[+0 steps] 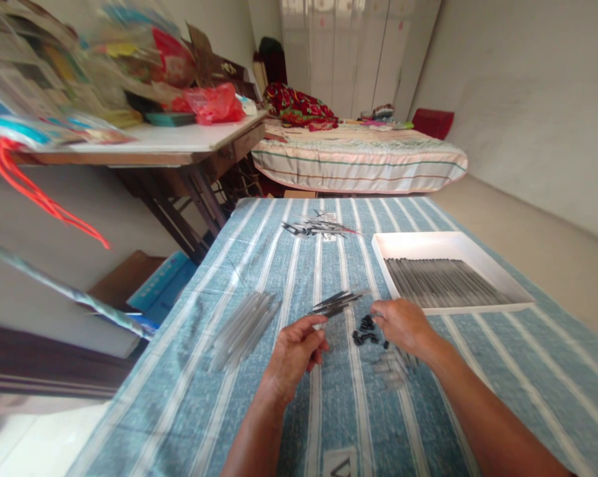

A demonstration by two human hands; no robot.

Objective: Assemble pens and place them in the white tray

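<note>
My left hand [296,348] is low over the cloth, index finger and thumb apart, with nothing visible between them. Just beyond its index finger lies a loose bunch of thin dark pen refills [336,303]. To the right, my right hand [403,324] has its fingers pinched together beside a small pile of black caps [366,331]; whatever is between the fingertips is hidden. Short clear pieces [391,368], blurred, lie below the caps, partly under my right wrist. Clear plastic tubes [246,328] lie in a bundle left of my left hand.
A white tray [386,278] at the right holds a row of dark-looking pens [443,283]. Farther back lies a heap of thin dark and clear parts [319,227]. The striped cloth [179,397] covers the table. A cluttered side table [214,136] and a bed [358,162] stand beyond.
</note>
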